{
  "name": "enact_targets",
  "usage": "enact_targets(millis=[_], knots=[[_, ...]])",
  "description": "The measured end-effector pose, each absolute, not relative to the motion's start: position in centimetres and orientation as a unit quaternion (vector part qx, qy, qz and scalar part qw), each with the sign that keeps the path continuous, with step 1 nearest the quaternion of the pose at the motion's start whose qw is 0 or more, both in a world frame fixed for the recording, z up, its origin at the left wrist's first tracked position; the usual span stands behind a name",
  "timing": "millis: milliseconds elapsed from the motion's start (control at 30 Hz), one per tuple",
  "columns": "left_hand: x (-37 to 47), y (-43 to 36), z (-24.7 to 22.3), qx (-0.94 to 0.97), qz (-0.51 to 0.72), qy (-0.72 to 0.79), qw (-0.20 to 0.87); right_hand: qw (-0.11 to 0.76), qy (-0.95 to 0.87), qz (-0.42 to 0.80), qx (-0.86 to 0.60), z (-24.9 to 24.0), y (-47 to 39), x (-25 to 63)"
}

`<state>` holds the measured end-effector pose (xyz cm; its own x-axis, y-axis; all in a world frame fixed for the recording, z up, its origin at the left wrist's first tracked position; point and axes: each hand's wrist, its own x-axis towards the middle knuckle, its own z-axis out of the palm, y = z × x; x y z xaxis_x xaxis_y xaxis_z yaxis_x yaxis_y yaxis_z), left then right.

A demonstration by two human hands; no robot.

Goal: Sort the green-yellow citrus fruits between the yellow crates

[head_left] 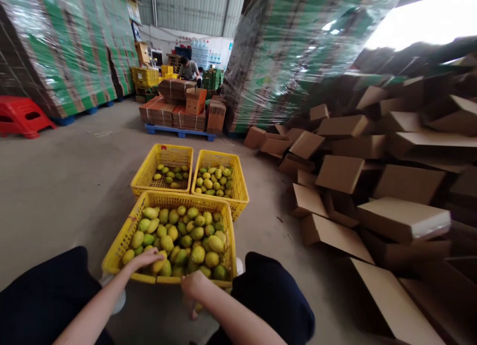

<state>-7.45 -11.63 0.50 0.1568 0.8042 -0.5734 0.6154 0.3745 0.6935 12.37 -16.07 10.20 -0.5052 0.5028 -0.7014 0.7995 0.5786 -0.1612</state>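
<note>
Three yellow plastic crates stand on the floor; the nearest crate (112, 258), between my knees, is heaped with yellow-green lemons (197, 255). My left hand (147, 258) reaches over its near left part, fingers closed on a yellow lemon (159, 263) lying among the others. Just outside the near rim, my right hand (194, 287) hangs with its fingers curled downward. A bit of a yellow lemon (198, 306) shows below that hand, mostly hidden by it. Behind, the left crate (139, 178) holds a thin layer of lemons, the right crate (242, 183) a fuller one.
Open cardboard boxes (339, 173) lie piled along the right. Flattened cartons (188, 119) rest on a blue pallet (181, 131) ahead. Film-wrapped stacks (283, 51) rise on both sides. A red stool (26, 116) stands at left; a person (191, 69) bends in the background.
</note>
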Motion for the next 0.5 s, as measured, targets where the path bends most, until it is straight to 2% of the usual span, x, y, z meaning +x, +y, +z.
enact_targets(millis=[67,133,200,300,400,500], knots=[[-7.3,-10.7,2.7,0.507,0.127,0.641,0.562,0.356,0.809,-0.26,0.388,11.0,-15.8,13.3],[-7.2,-9.5,5.7,0.469,0.168,0.625,0.601,0.336,0.801,-0.274,0.412,12.7,-15.3,14.4],[-7.1,-8.1,9.2,0.45,0.195,0.599,0.632,0.26,0.8,-0.307,0.445,15.1,-14.4,15.8],[-6.8,-6.5,14.5,0.418,0.257,0.53,0.691,0.068,0.797,-0.336,0.497,19.6,-12.7,18.3],[-6.2,-6.3,18.7,0.377,0.314,0.46,0.74,0.002,0.799,-0.341,0.495,23.6,-10.7,20.6],[-4.9,-7.1,21.2,0.342,0.377,0.428,0.747,-0.145,0.757,-0.403,0.494,25.4,-9.0,21.6]])
